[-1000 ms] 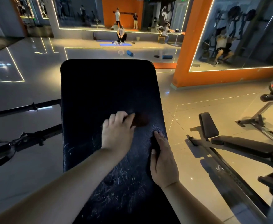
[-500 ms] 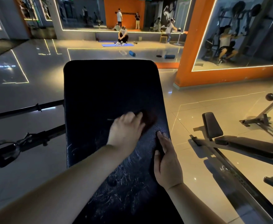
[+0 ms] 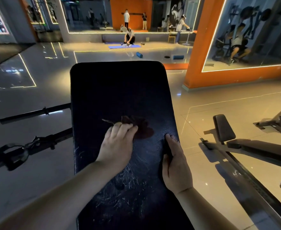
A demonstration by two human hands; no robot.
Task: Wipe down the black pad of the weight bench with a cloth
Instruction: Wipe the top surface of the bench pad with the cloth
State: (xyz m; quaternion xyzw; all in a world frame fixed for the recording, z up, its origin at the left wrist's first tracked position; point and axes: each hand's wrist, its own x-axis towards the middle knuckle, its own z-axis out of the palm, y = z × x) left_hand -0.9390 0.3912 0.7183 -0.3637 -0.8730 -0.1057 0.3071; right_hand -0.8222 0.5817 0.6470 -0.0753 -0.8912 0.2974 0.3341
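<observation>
Head view: the weight bench pad (image 3: 119, 90) runs lengthwise away from the person, its rounded end well beyond the fingertips. The left hand (image 3: 118, 145) grips a dark red cloth (image 3: 143, 130), which spills just past its curled fingers. The right hand (image 3: 176, 165) rests straight-fingered on the pad's right edge. Pale scratches mark the pad behind the knuckles. A barbell (image 3: 33, 113) lies on the glossy gym floor (image 3: 194, 100). Since half a second ago the left hand has slid leftward, the cloth trailing.

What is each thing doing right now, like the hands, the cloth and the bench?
Black pad: scuffed white at the near end.
Cloth: crumpled, lying on the pad.
Left hand: grips the cloth, pressing it on the pad.
Right hand: rests along the pad's right edge.
Barbell: lying on the floor, left.
</observation>
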